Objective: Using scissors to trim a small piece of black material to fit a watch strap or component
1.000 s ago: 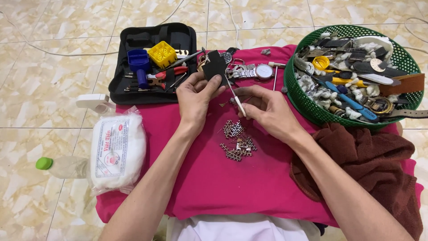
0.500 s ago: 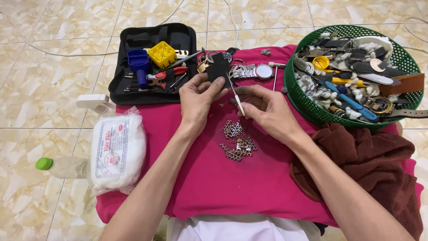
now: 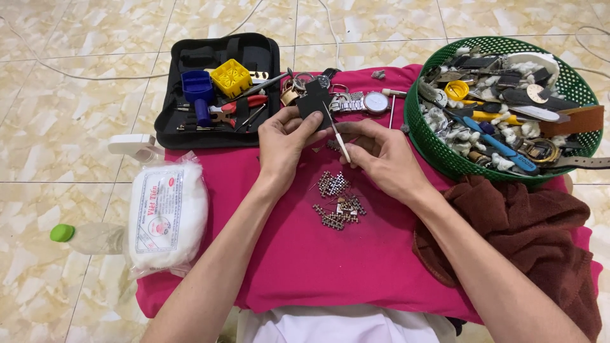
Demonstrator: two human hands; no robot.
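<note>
Links (image 3: 337,200) lie loose near green basket (image 3: 438,149) of straps

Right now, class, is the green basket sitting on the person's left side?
No: the green basket sits by the right hand, full of tools.

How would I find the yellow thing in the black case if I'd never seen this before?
Start at the open black zip tool case lying on the tiled floor, at the far left corner of the pink cloth. Look in its upper middle, just right of the blue plastic tool. The square yellow plastic block sits there, the only bright yellow piece in the case, with a grid of slots on top.
</note>
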